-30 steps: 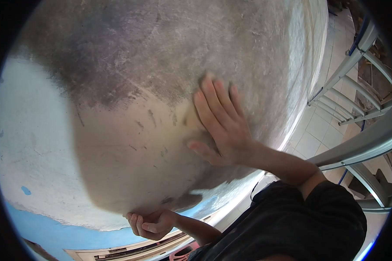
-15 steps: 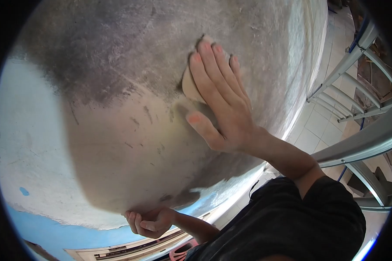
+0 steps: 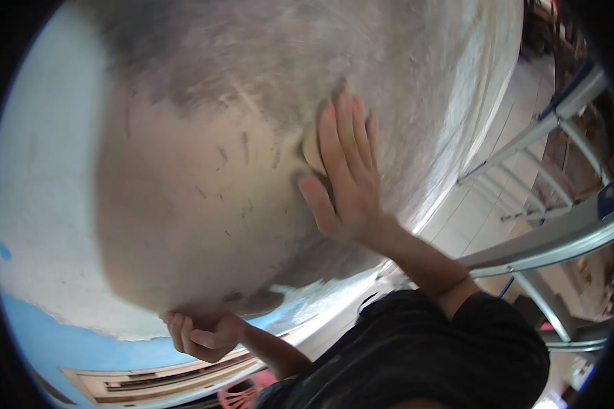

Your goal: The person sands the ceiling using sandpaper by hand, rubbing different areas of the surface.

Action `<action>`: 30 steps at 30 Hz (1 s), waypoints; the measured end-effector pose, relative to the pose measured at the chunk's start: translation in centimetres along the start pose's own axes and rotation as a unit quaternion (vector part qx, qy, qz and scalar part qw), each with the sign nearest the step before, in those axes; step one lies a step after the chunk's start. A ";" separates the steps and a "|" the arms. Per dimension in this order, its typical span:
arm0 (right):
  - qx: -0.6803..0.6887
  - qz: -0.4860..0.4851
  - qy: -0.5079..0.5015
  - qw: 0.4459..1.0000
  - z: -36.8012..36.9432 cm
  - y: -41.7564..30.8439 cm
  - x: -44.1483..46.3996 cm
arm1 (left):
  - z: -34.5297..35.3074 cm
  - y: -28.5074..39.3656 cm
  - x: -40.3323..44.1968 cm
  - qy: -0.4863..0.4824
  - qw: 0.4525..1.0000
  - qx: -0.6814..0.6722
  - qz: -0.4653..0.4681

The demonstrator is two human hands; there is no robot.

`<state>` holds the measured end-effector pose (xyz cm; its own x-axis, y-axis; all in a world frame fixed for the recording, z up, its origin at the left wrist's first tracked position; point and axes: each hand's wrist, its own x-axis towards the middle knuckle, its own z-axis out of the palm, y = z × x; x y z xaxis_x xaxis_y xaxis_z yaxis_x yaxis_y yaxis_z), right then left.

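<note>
My right hand (image 3: 351, 177) lies flat on a grey, patchy wall (image 3: 184, 163), its fingers stretched and thumb apart. Beneath the palm and fingers is a beige piece of sandpaper (image 3: 312, 151), pressed against the wall; only its left edge shows. Low on the left, my left hand (image 3: 208, 336) is curled into a loose fist close to the wall's surface. I see nothing in it, though the inside of the fingers is partly hidden.
A metal ladder (image 3: 539, 252) stands at the right on a tiled floor (image 3: 450, 221). Blue paint (image 3: 34, 327) covers the wall's lower left. A pale slatted frame (image 3: 136, 387) and a pink chair-like object (image 3: 242, 392) are at the bottom.
My right hand has slid down the wall in the view, with the sandpaper still under it. The camera view has shifted, and my left hand stays curled near the wall.
</note>
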<state>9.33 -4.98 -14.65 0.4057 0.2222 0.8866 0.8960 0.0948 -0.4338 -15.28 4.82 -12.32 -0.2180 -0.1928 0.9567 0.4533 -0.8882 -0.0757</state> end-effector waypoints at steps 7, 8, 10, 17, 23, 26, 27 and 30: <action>0.001 0.010 0.013 1.000 0.6 1.3 -1.0 | -1.1 -1.1 -0.1 -0.029 0.999 0.008 0.015; 0.017 0.037 0.027 0.999 0.1 1.1 0.8 | -1.2 -1.3 -0.1 -0.028 0.999 0.000 0.017; 0.052 0.089 0.063 0.993 -0.6 0.6 3.9 | -1.1 -1.5 -0.2 -0.020 0.999 -0.016 0.027; -0.037 -0.040 -0.061 0.997 1.5 1.1 -2.7 | -1.5 -2.2 -0.8 -0.017 0.999 -0.040 0.030; 0.022 -0.007 0.004 1.000 0.9 -1.2 1.3 | -1.7 -2.3 -1.0 -0.025 0.999 -0.029 0.026; -0.049 -0.064 -0.041 0.996 1.2 0.7 -0.7 | -1.8 -2.7 -1.1 -0.020 0.997 -0.062 0.029; -0.081 -0.078 -0.057 0.992 0.7 1.0 -0.5 | -1.8 -2.7 -1.1 -0.020 0.998 -0.050 0.028; 0.000 0.029 0.028 0.999 0.4 0.5 1.7 | -2.0 -2.2 -1.0 -0.020 0.999 -0.029 0.020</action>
<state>10.41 -4.20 -13.40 0.4672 0.1723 0.8672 0.8702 0.0841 -0.4855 -17.75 6.17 -13.70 -0.1648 -0.2127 0.9631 0.4094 -0.9031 -0.1294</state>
